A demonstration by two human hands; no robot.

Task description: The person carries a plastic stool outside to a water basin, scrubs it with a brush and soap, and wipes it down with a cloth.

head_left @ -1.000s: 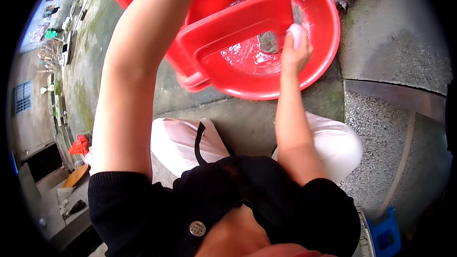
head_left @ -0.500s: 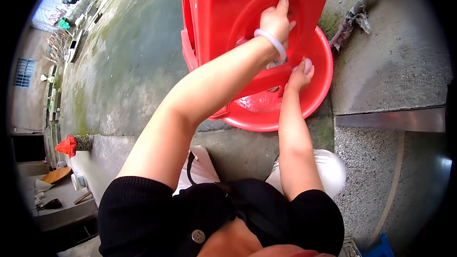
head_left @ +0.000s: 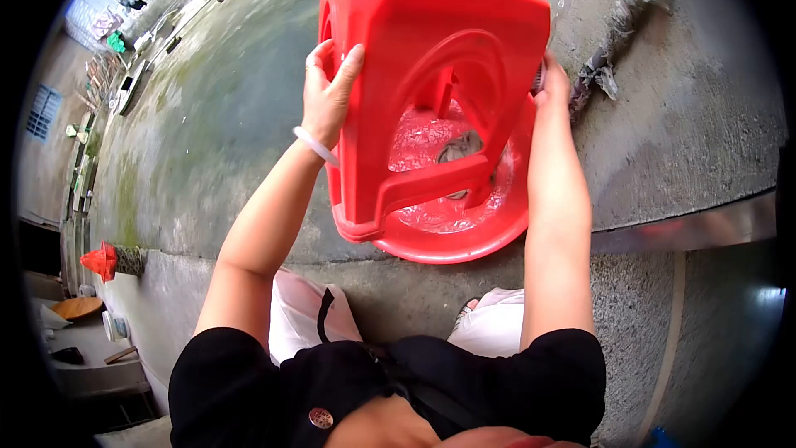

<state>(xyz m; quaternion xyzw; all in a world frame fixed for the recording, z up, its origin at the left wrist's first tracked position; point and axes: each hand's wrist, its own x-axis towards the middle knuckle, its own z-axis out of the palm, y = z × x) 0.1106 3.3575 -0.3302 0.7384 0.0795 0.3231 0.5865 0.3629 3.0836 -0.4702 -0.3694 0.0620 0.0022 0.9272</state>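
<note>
A red plastic stool [head_left: 464, 12] stands tilted over a red basin [head_left: 452, 250]. My left hand [head_left: 325, 95] grips the stool's left edge, thumb on the near panel and fingers round the side. On the opposite side, my right hand [head_left: 554, 87] is closed against the stool, with a small scrub brush [head_left: 539, 79] partly showing between palm and plastic. Through the stool's opening I see rippled water [head_left: 414, 137] and a wet grey cloth [head_left: 461, 148] in the basin. The fingertips of my right hand are hidden behind the stool.
Wet concrete floor [head_left: 240, 116] spreads to the left. A pipe wrapped in ragged plastic [head_left: 601, 66] lies right of the basin. A metal-edged step [head_left: 688, 222] is at the right. At far left are a red object [head_left: 101, 261] and a round wooden board [head_left: 77, 308].
My left hand has moved from the oval opening to the stool's left edge. My right hand has risen from inside the basin to the stool's right side. The stool has turned and tilted slightly.
</note>
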